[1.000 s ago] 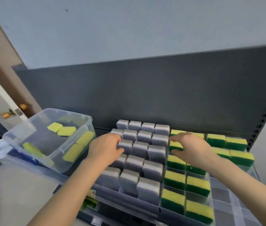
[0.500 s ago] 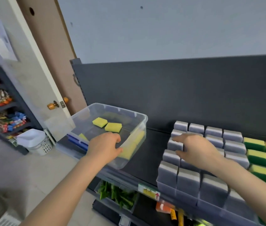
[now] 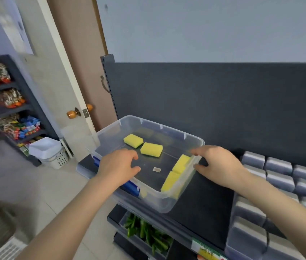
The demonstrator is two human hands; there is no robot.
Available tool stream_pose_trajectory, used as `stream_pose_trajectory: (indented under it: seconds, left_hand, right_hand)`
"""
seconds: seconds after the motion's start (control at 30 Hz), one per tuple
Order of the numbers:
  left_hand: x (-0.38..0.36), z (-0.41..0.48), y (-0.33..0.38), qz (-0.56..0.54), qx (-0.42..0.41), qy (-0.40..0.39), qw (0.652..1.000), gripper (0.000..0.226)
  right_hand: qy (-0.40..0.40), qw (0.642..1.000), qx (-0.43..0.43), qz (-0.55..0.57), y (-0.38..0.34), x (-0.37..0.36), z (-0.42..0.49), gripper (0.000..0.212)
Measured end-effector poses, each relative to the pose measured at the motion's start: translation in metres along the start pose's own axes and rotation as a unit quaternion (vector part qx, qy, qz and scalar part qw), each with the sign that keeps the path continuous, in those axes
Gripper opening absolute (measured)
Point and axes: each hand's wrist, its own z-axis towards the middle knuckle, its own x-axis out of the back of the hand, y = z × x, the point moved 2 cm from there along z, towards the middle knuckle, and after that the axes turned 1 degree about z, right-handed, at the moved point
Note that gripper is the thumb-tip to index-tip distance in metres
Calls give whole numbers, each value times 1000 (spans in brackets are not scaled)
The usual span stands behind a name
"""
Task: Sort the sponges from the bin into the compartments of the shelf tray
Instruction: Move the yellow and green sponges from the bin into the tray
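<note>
A clear plastic bin [image 3: 149,122] stands on the dark shelf, left of the tray. Inside it two yellow sponges [image 3: 133,140] [image 3: 151,149] lie flat, and two more [image 3: 181,163] [image 3: 171,182] lean against the right wall. My left hand [image 3: 119,166] hovers over the bin's near-left rim with loosely bent fingers, holding nothing. My right hand [image 3: 219,164] is at the bin's right rim, its fingertips and thumb spread either side of the edge. The shelf tray [image 3: 242,248] at the right edge holds several grey sponges [image 3: 279,166] standing in its compartments.
A door with an orange knob [image 3: 72,113] stands behind the bin on the left. A dark rack of snack packets [image 3: 7,98] and a white basket [image 3: 47,149] are far left. Green items [image 3: 144,231] fill a lower shelf. A blue-edged lid [image 3: 130,185] lies under the bin.
The view has swung left from the tray to the bin. Both hands have left the grey sponges and moved to the bin, the right one reaching its right rim.
</note>
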Motion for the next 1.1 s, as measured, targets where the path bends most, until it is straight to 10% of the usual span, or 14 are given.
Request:
stream_pose_trajectory:
  seconds: [0.6,1.1]
  left_hand:
    - [-38,153,-54,2,-103,-71,992,36]
    - [-118,238,-28,29,-324,-176,929,56]
  right_hand:
    - [-137,990,4,-26,-19,-79,154,42]
    - [-215,923,-265,-178,-17,-116,156,25]
